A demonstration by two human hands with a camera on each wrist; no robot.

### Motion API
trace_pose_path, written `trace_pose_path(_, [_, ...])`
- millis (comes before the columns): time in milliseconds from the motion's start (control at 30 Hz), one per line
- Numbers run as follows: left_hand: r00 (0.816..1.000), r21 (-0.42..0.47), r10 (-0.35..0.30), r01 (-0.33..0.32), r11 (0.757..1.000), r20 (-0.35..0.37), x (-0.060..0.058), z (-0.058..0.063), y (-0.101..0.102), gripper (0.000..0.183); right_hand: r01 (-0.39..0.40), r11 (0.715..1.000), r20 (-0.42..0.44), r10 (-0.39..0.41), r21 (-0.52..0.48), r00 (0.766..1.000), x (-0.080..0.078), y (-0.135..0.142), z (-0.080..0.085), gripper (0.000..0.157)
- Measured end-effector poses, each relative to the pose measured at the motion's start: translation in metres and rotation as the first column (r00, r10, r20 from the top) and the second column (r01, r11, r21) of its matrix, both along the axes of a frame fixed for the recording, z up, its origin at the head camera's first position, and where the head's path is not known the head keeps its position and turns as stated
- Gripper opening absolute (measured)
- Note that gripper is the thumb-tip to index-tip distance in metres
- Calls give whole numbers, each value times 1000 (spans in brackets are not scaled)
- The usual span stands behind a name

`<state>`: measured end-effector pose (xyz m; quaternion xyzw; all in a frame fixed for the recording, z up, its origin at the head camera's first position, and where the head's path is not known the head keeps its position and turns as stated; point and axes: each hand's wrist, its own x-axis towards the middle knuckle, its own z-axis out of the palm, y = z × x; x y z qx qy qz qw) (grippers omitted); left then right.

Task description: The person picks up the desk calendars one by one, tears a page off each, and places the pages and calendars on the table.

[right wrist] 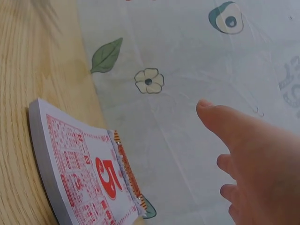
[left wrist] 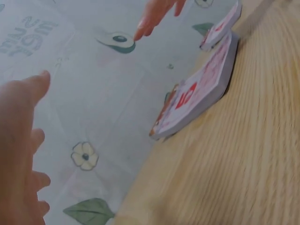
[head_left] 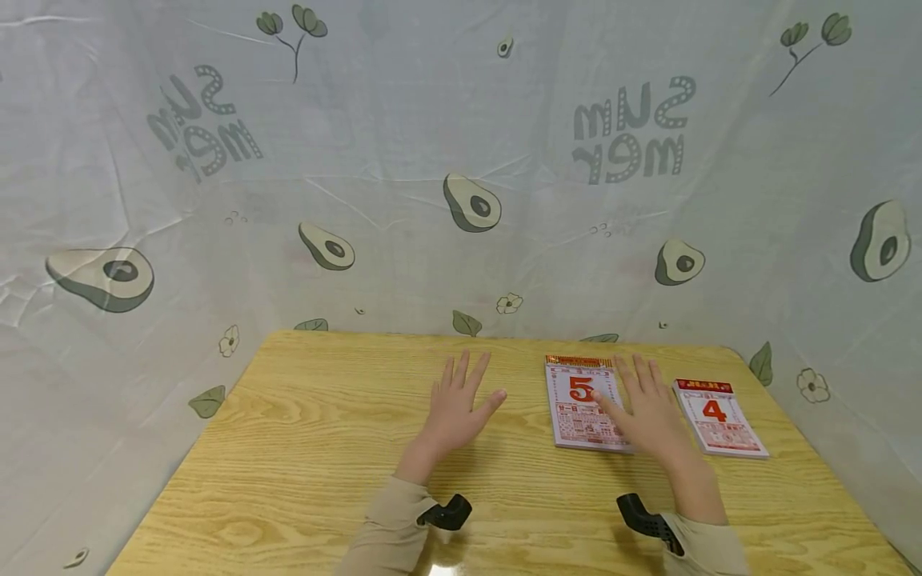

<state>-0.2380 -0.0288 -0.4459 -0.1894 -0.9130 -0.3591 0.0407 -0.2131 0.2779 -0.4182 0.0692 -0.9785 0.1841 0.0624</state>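
Note:
A thick tear-off calendar [head_left: 576, 412] with a large red 5 and an orange-gold top strip lies on the wooden table, right of its middle. To its right is a smaller tear-off calendar [head_left: 723, 428] showing a red 4 under a dark red header. My left hand [head_left: 455, 412] hovers over the table left of the larger calendar, fingers spread and holding nothing. My right hand [head_left: 648, 412] is held above the larger calendar's right edge, covering part of it, its fingers straight and apart. In the right wrist view the larger calendar [right wrist: 89, 173] lies below the raised hand.
The light wood table [head_left: 302, 464] ends at a pale curtain [head_left: 403, 120] printed with avocados, leaves and flowers, which rises behind it and along both sides. Black wrist mounts [head_left: 450, 512] sit at both beige sleeve cuffs.

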Motion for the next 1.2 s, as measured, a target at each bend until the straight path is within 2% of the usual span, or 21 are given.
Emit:
trace_pose_path(100, [999, 120, -51, 51, 991, 0, -1, -4, 8, 68, 6, 1000, -4, -6, -18, 1000, 0, 7, 0, 82])
trace_pose_path(167, [995, 218, -97, 95, 971, -2, -1, -6, 13, 65, 5, 999, -15, -5, -50, 1000, -1, 11, -1, 81])
trace_pose_path(267, [984, 367, -179, 161, 916, 15, -1, -10, 19, 62, 4, 995, -21, -6, -102, 1000, -2, 18, -4, 80])
trace_pose_path(367, [966, 477, -253, 201, 855, 47, -1, -15, 25, 61, 5, 988, -5, -6, -156, 1000, -3, 23, -7, 79])
trace_pose_path(433, [953, 530, -289, 198, 824, 94, -1, -18, 29, 60, 10, 981, 13, -7, -194, 1000, -3, 27, -9, 78])
trace_pose_path(500, [942, 566, -302, 173, 806, 143, -1, -21, 33, 61, 10, 973, 24, -4, -230, 1000, -4, 31, -11, 77])
trace_pose_path(600, [916, 635, -336, 129, 762, 217, -1, -24, 37, 62, 6, 959, 42, 6, -283, 999, -6, 35, -13, 76])
trace_pose_path(667, [892, 695, -376, 105, 711, 250, -1, -26, 40, 63, 8, 947, 62, 13, -320, 998, -7, 36, -15, 76])
trace_pose_path(833, [801, 858, -521, 19, 514, 295, -1, -33, 47, 67, 21, 898, 125, 38, -440, 991, -7, 38, -19, 74])
trace_pose_path(900, [771, 895, -562, -24, 446, 301, -2, -37, 50, 67, 23, 873, 143, 54, -488, 988, -8, 39, -21, 73])
trace_pose_path(1067, [706, 936, -633, -126, 329, 317, -7, -44, 59, 68, 59, 792, 216, 94, -608, 972, -7, 41, -25, 76])
trace_pose_path(1133, [684, 941, -654, -160, 298, 324, -8, -46, 63, 67, 75, 756, 240, 112, -650, 964, -8, 42, -26, 78])
trace_pose_path(1200, [668, 942, -667, -186, 278, 329, -9, -47, 66, 67, 83, 726, 255, 130, -683, 958, -8, 44, -28, 79])
